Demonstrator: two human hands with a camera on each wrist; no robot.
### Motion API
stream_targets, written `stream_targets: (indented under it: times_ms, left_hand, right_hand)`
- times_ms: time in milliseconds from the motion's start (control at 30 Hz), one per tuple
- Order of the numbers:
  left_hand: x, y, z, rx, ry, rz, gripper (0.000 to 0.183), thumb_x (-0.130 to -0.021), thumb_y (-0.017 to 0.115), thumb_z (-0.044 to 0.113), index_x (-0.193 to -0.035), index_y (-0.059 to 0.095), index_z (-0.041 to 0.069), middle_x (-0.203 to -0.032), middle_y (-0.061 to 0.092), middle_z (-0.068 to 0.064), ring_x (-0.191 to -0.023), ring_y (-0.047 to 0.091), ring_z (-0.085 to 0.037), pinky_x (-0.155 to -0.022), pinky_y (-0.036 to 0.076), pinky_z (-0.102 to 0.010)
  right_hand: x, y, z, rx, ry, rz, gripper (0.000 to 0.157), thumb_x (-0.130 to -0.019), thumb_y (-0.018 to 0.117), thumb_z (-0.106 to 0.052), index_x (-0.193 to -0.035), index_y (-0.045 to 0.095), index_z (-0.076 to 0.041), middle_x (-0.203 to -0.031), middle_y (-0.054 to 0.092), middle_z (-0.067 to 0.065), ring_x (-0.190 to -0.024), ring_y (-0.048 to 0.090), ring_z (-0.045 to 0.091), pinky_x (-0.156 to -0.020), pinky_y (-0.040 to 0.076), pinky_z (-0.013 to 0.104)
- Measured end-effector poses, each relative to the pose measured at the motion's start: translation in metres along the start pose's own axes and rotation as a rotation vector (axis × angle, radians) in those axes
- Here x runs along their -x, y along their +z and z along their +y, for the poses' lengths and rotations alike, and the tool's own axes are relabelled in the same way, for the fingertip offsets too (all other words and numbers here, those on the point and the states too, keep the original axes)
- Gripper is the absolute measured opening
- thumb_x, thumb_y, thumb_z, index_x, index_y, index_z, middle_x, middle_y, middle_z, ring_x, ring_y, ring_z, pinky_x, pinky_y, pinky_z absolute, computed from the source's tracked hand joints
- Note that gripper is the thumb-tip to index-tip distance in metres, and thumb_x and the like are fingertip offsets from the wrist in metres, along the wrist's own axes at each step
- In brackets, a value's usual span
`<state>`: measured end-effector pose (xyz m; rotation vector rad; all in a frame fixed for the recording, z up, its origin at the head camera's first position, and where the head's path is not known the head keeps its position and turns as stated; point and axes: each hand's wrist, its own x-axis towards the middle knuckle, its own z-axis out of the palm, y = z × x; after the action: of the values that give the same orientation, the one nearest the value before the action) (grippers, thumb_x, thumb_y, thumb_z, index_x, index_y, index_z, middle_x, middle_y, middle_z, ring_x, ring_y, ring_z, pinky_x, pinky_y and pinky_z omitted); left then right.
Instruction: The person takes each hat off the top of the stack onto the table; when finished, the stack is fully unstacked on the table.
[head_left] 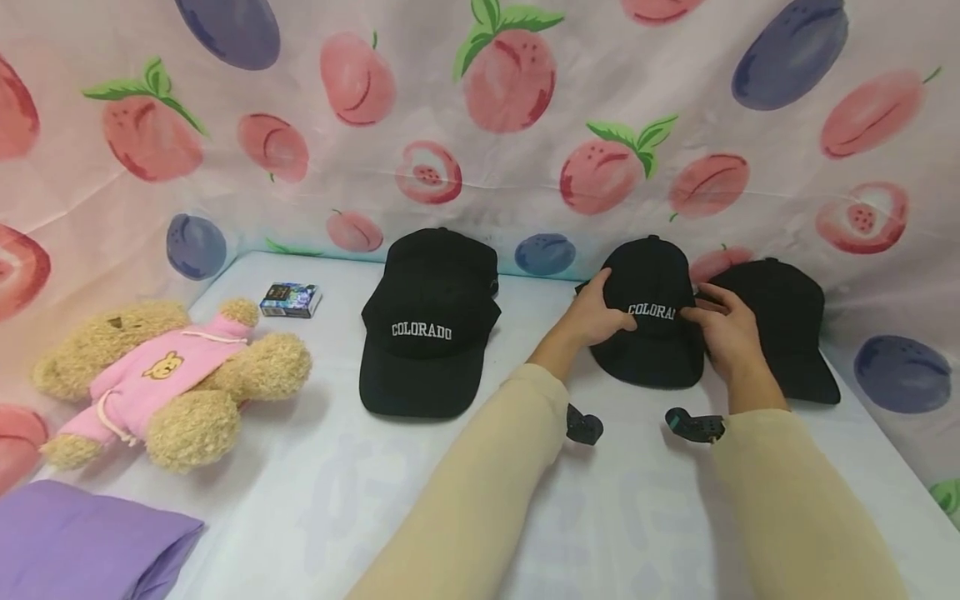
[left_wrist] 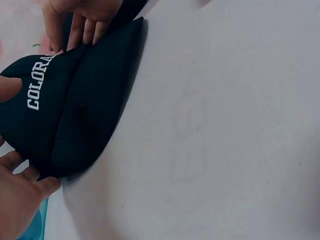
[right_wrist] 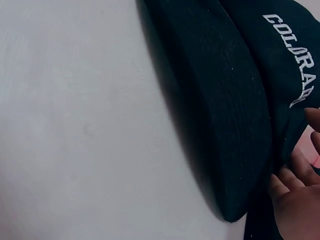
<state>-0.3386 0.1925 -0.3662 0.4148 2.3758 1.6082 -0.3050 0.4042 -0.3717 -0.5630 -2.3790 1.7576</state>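
Observation:
A black baseball cap (head_left: 651, 271) with white COLORADO lettering sits between both hands in the head view, brim facing me. My left hand (head_left: 591, 318) grips its left side, thumb on the front of the crown; in the left wrist view the fingers (left_wrist: 22, 170) lie along the cap's edge by the brim. On the opposite side my right hand (head_left: 726, 329) holds the cap, its thumb covering the last letters. In the right wrist view, its fingertips (right_wrist: 287, 180) tuck against the edge where crown meets brim. Another black cap (head_left: 791, 325) lies just behind the right hand, partly hidden.
Left of the hands, black COLORADO caps (head_left: 427, 333) appear stacked on the white surface (head_left: 315, 500). Farther left are a small dark box (head_left: 291, 300), a teddy bear (head_left: 172, 375) in pink and a purple cloth (head_left: 82, 542). A fruit-print curtain (head_left: 517, 175) stands behind.

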Motion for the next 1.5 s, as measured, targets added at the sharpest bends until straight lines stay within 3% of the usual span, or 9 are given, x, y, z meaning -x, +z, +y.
stream_targets:
  times_ms: [133, 300, 400, 500, 633, 767, 1033, 1233, 1500]
  left_hand:
    - [0.0, -0.003, 0.001, 0.008, 0.005, -0.015, 0.095, -0.085, 0.074, 0.018, -0.166, 0.025, 0.024, -0.169, 0.032, -0.001, -0.155, 0.032, -0.022, -0.124, 0.033, -0.045]
    - [0.0, -0.004, 0.002, 0.003, -0.005, -0.056, 0.092, -0.087, 0.07, 0.028, -0.166, 0.022, 0.023, -0.171, 0.027, -0.003, -0.157, 0.027, -0.021, -0.126, 0.029, -0.045]
    - [0.001, -0.005, 0.002, -0.012, -0.018, -0.056, 0.091, -0.087, 0.068, 0.03, -0.166, 0.022, 0.023, -0.171, 0.026, -0.004, -0.158, 0.026, -0.023, -0.126, 0.028, -0.046]
    - [0.002, -0.009, 0.0, -0.036, -0.041, -0.038, 0.09, -0.087, 0.068, 0.031, -0.166, 0.023, 0.024, -0.171, 0.027, -0.005, -0.157, 0.027, -0.025, -0.126, 0.029, -0.047]
    - [0.006, -0.011, -0.003, -0.041, -0.046, -0.038, 0.089, -0.088, 0.067, 0.031, -0.166, 0.024, 0.023, -0.17, 0.028, -0.004, -0.157, 0.028, -0.026, -0.125, 0.029, -0.048]
    - [0.009, -0.011, -0.005, -0.003, -0.016, -0.053, 0.089, -0.088, 0.067, 0.03, -0.165, 0.025, 0.02, -0.171, 0.028, -0.004, -0.157, 0.028, -0.024, -0.126, 0.027, -0.046]
    - [0.013, -0.013, -0.009, 0.093, -0.006, -0.059, 0.089, -0.086, 0.066, 0.026, -0.165, 0.026, 0.019, -0.172, 0.025, -0.005, -0.159, 0.022, -0.024, -0.128, 0.022, -0.046]
    - [0.014, -0.013, -0.009, 0.18, -0.007, -0.054, 0.087, -0.086, 0.064, 0.025, -0.165, 0.027, 0.019, -0.172, 0.025, -0.006, -0.16, 0.021, -0.026, -0.128, 0.021, -0.05]
    - [0.017, -0.008, -0.006, 0.225, -0.018, -0.059, 0.086, -0.086, 0.064, 0.025, -0.165, 0.028, 0.021, -0.172, 0.026, -0.003, -0.159, 0.022, -0.026, -0.128, 0.021, -0.051]
  right_hand:
    - [0.002, 0.0, -0.003, -0.234, 0.051, -0.008, 0.066, -0.099, 0.065, -0.011, -0.159, 0.042, -0.024, -0.145, 0.05, -0.006, -0.138, 0.042, 0.009, -0.124, 0.026, 0.028]
    - [0.005, -0.002, -0.006, -0.37, 0.076, -0.045, 0.061, -0.103, 0.06, -0.017, -0.16, 0.04, -0.024, -0.163, 0.034, -0.003, -0.147, 0.034, 0.009, -0.128, 0.016, 0.028]
    - [0.007, -0.002, -0.006, -0.384, 0.088, -0.046, 0.062, -0.104, 0.058, -0.019, -0.162, 0.036, -0.024, -0.167, 0.029, -0.004, -0.151, 0.029, 0.009, -0.129, 0.013, 0.03]
    - [0.009, -0.002, -0.006, -0.362, 0.084, -0.02, 0.061, -0.104, 0.059, -0.019, -0.161, 0.038, -0.022, -0.16, 0.038, -0.004, -0.148, 0.034, 0.01, -0.129, 0.015, 0.031]
    - [0.012, 0.0, -0.002, -0.2, 0.034, 0.079, 0.057, -0.103, 0.059, -0.019, -0.158, 0.043, -0.019, -0.141, 0.053, -0.004, -0.134, 0.046, 0.009, -0.127, 0.024, 0.033]
    - [0.015, 0.004, -0.001, -0.061, 0.025, 0.173, 0.057, -0.103, 0.057, -0.02, -0.158, 0.044, -0.021, -0.146, 0.053, -0.001, -0.134, 0.048, 0.008, -0.125, 0.03, 0.033]
    - [0.026, 0.011, -0.009, -0.291, 0.123, 0.261, 0.057, -0.101, 0.059, -0.013, -0.156, 0.047, -0.023, -0.132, 0.054, -0.009, -0.111, 0.05, 0.003, -0.097, 0.041, 0.023]
    - [0.035, 0.012, -0.012, -0.475, 0.194, 0.217, 0.057, -0.104, 0.056, -0.013, -0.158, 0.043, -0.026, -0.166, 0.036, -0.001, -0.14, 0.047, 0.01, -0.115, 0.038, 0.027]
    - [0.038, 0.011, -0.009, -0.537, 0.183, 0.186, 0.059, -0.104, 0.055, -0.011, -0.16, 0.038, -0.023, -0.167, 0.035, 0.0, -0.148, 0.041, 0.01, -0.124, 0.029, 0.027]
